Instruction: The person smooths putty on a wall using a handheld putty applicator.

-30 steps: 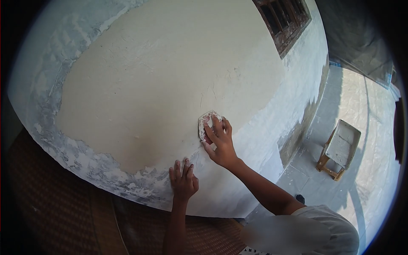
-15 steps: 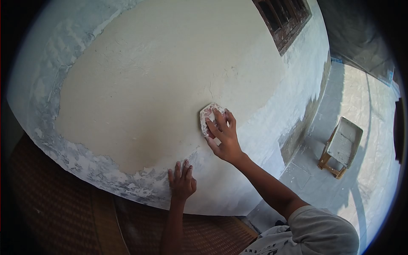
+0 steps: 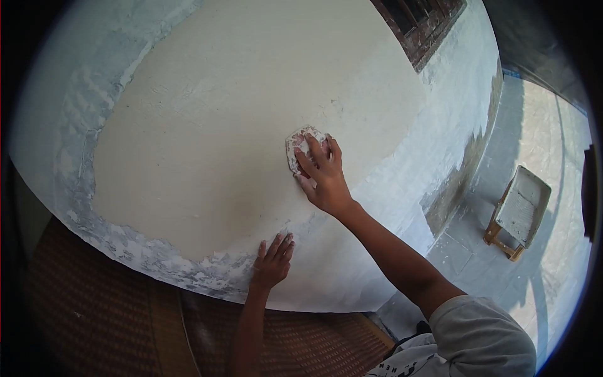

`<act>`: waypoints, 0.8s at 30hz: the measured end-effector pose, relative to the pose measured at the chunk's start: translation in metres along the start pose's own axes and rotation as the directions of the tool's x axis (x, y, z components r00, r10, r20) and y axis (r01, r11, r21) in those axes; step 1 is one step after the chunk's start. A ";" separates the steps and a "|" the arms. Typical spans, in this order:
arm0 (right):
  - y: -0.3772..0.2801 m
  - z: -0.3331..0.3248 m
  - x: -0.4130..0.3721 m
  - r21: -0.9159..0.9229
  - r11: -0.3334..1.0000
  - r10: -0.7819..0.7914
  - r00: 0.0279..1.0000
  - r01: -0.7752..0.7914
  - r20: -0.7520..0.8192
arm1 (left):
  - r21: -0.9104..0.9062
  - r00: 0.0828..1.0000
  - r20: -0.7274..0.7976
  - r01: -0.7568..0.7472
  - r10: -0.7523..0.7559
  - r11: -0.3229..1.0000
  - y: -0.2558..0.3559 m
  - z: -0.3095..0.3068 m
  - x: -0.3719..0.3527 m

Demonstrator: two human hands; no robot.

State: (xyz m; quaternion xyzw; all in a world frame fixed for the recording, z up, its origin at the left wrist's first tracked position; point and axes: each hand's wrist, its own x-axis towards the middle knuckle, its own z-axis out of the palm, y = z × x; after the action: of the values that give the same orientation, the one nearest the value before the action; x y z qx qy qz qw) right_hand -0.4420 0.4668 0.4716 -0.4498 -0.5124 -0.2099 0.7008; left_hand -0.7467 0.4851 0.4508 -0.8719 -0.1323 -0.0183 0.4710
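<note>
I observe the right hand (image 3: 321, 181) pressed against the cream-plastered wall (image 3: 213, 119), fingers (image 3: 312, 157) laid over a small, plaster-caked sanding pad (image 3: 299, 143) and pinning it flat to the surface. The pad's upper and left edges show beyond the fingertips; the rest is covered by the hand, so I cannot tell how the thumb bears on it. The pad sits on the smooth cream area, near its right-hand margin where the finish gives way to whiter, rougher coating. The left hand (image 3: 274, 262) lies lower down, well apart from the pad, palm flat on the wall with the fingers loosely extended and holding nothing. It rests at the ragged border between the cream patch and the flaking grey-white band along the wall's lower edge. The pad is therefore above and slightly to the right of the left hand. A dark wooden window frame (image 3: 422, 28) stands at the upper right. A plaster-stained wooden trough (image 3: 522, 210) sits on the paved ground (image 3: 553, 276) to the right, clear of both hands. A woven mat (image 3: 94, 314) lies below the wall.
</note>
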 end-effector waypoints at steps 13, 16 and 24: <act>0.006 -0.005 -0.034 0.074 0.997 0.005 0.994 -0.014 0.113 | 0.208 0.998 0.053 0.010 -0.022 0.978 0.007 0.002 0.001; 0.000 -0.013 -0.102 0.129 0.989 0.030 0.963 -0.067 0.267 | 0.199 0.995 0.086 0.024 -0.042 0.980 0.008 0.000 0.002; 0.003 -0.001 -0.019 0.091 0.996 -0.003 0.998 -0.002 0.058 | 0.213 0.998 0.051 0.020 -0.032 0.977 0.010 0.002 0.006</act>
State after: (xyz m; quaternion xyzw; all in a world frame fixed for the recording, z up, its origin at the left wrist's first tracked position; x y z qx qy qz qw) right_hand -0.4464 0.4639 0.4533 -0.4233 -0.5415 -0.1733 0.7054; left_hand -0.7390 0.4830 0.4424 -0.8150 -0.1576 0.0133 0.5575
